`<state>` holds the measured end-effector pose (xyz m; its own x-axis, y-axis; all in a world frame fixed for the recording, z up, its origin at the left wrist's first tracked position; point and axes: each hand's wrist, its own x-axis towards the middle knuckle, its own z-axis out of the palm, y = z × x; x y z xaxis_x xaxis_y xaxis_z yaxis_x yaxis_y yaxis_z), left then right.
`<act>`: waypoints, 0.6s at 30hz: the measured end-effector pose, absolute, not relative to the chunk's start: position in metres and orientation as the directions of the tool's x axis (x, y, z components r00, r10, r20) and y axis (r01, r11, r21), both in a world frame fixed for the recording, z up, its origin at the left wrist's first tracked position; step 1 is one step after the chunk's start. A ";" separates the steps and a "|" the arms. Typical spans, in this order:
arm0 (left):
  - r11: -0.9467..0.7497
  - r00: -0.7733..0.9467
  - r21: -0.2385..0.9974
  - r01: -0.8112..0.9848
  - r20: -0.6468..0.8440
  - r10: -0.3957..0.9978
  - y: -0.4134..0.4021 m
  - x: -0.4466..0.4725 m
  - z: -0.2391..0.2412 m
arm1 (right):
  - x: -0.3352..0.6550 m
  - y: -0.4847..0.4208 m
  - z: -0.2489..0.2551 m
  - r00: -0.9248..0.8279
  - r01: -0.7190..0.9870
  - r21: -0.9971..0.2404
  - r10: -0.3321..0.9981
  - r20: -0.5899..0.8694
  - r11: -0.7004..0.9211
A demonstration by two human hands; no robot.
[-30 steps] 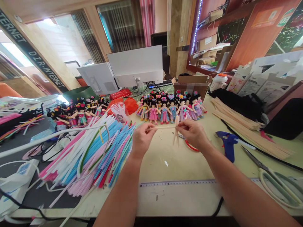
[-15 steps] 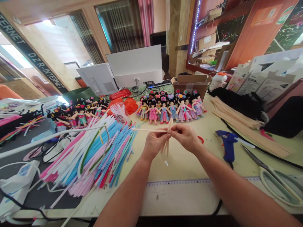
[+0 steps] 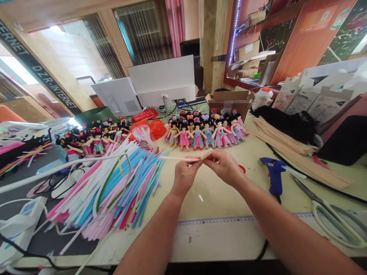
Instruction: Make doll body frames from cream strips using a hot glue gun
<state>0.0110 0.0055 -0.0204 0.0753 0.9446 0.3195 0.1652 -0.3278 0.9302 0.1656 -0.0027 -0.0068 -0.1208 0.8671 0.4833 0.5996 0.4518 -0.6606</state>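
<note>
Clock from centre of view. 12: pink curtain (image 3: 175,26). 11: white monitor (image 3: 162,78), back to camera. 10: white case (image 3: 116,95) beside it, red packet (image 3: 145,114) nearer; further out, slanted dark sign (image 3: 37,70) reading DZR-INTERNET. Between 1 and 2: shelf unit (image 3: 282,21) with LED strip (image 3: 234,32). 2: cardboard box (image 3: 237,106), then white jar (image 3: 262,101), orange lid (image 3: 266,89). About 3: white boxes (image 3: 327,93). 8: white power strip (image 3: 23,217).

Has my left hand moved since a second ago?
Yes: your left hand has moved rightward, farther from the pile of colored pipe cleaners lying on the table.
</note>
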 end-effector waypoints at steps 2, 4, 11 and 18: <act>-0.352 0.072 0.915 0.198 0.345 0.936 0.006 0.011 -0.023 | 0.166 -0.002 -0.006 -0.148 0.583 -0.670 0.871 0.469 0.459; -0.375 0.070 0.899 0.227 0.368 0.927 0.005 0.012 -0.023 | 0.166 -0.002 -0.007 -0.155 0.569 -0.695 0.888 0.433 0.439; -0.331 0.033 0.925 0.188 0.331 0.943 0.002 0.013 -0.017 | 0.163 -0.002 -0.014 -0.072 0.562 -0.743 0.916 0.394 0.363; -0.177 0.007 0.984 -0.007 0.177 0.984 0.008 0.012 -0.018 | 0.163 -0.001 -0.014 -0.053 0.588 -0.741 0.929 0.366 0.325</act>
